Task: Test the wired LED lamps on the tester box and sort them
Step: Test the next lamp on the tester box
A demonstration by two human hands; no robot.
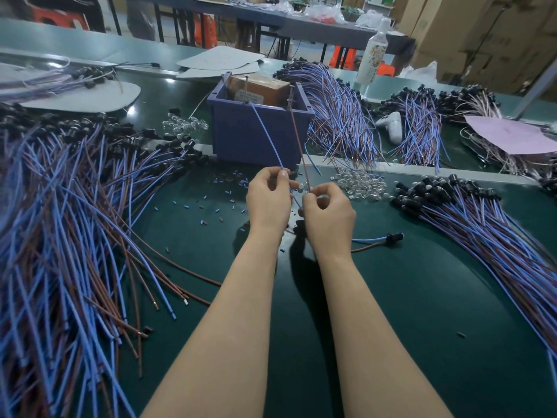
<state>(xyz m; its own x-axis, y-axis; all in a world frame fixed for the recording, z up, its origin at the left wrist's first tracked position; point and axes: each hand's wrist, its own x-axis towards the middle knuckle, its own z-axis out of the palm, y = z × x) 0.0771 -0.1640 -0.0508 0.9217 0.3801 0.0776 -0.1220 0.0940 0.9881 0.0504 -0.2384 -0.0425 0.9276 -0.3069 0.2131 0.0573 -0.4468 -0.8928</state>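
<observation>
My left hand [269,198] pinches a blue wire [266,137] that rises to the top of the purple tester box [256,131]. My right hand [327,214] pinches a brown wire [298,137] that also reaches the box's top edge. Both wires belong to one lamp; its head is hidden behind my hands. A brown block [256,87] with upright metal pins sits inside the box. One loose wired lamp [391,237] with a black head lies on the green mat [422,297] just right of my right wrist.
Big heaps of blue and brown wired lamps lie at the left [75,236], far right [482,230] and behind the box [337,116]. Clear LED caps [358,184] and cut insulation bits [211,200] are scattered nearby. A white bottle [373,52] stands at the back.
</observation>
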